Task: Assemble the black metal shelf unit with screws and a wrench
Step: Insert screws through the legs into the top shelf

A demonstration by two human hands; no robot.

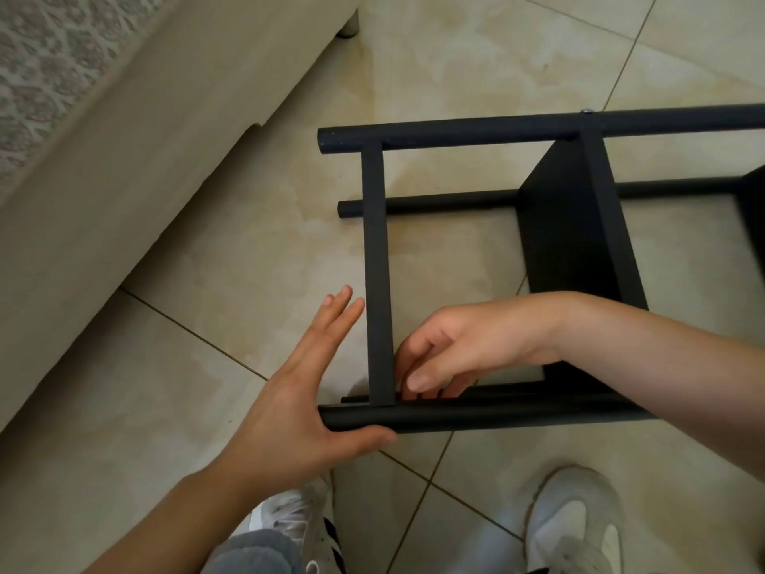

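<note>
Your black shelf unit lies on its side on the tiled floor, just ahead of your white shoes; its open end points toward the beige upholstered furniture on your left, and the rest runs out of view on the right. Your left hand is spread flat with the fingers straight; the palm meets the end of the near tube, the thumb lies along that tube's near side, and the fingertips reach up beside the crossbar. Your right hand comes in from the right over the frame; its fingers curl down at the corner where the crossbar meets the near tube; whether they pinch anything cannot be told, since the fingertips hide the spot. The two hands are near each other but apart, with the crossbar between them. On the far tube a small silver screw head shows above a solid shelf panel.
</note>
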